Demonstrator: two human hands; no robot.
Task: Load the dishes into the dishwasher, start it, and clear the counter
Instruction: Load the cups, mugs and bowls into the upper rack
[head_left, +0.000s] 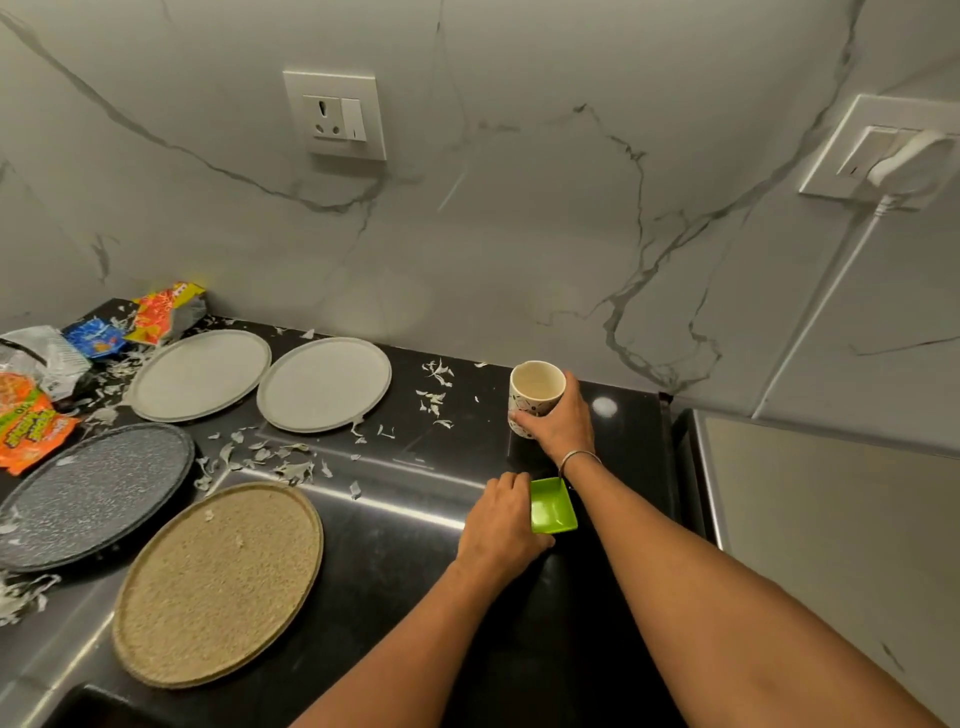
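On the black counter (405, 551) my right hand (561, 423) grips a white patterned cup (535, 389) standing upright near the back wall. Just in front of it, my left hand (498, 525) holds the left edge of a small green square dish (555, 506). Two light grey plates (200, 374) (324, 383) lie side by side at the back. A dark speckled plate (91, 493) lies at the left, and a tan speckled plate (218, 582) lies nearest me.
Snack wrappers (166, 312) (31, 426) are piled at the back left. Torn paper scraps (270, 462) litter the counter between the plates. A wall socket (337, 117) is above, and a plug with cord (904, 161) is at the right. A steel-edged surface (810, 514) adjoins the counter's right end.
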